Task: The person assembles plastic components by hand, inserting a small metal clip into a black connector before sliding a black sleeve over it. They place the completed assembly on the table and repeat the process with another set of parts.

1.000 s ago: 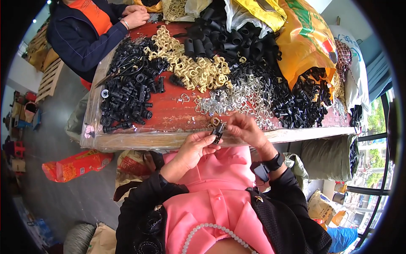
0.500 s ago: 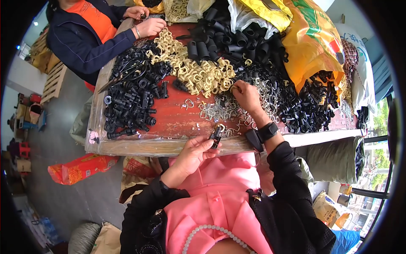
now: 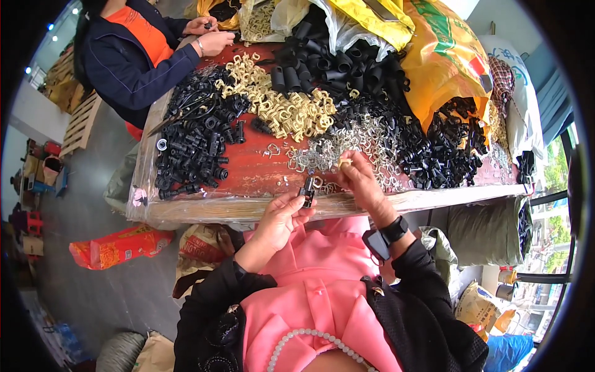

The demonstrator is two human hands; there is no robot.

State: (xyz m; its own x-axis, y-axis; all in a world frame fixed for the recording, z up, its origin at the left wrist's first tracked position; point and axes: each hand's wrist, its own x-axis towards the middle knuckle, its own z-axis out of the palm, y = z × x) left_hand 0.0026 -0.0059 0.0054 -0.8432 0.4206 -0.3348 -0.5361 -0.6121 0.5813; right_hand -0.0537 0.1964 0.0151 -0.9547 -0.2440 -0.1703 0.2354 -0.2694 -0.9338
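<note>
My left hand [image 3: 280, 218] grips a small black plastic fitting [image 3: 307, 193] upright over the table's near edge. My right hand [image 3: 361, 181] pinches a small beige plastic clip [image 3: 344, 162], just right of the fitting and apart from it. A pale ring-like piece [image 3: 317, 181] shows beside the fitting's top; whether it is attached I cannot tell. Beyond my hands spreads a heap of beige clips [image 3: 297, 115]. Small metal clips [image 3: 304, 159] lie scattered in front of that heap.
Black fittings [image 3: 189, 152] are piled on the table's left. Black tubes [image 3: 338, 65] lie at the back, and small black parts [image 3: 443, 155] spill from an orange bag [image 3: 443, 56] at right. Across the far left corner, a co-worker's hands [image 3: 214, 42] handle a small dark part.
My right hand has drawn back from the edge of the beige heap toward me, bringing a clip. The fitting in my left hand has shifted slightly left and stands more upright.
</note>
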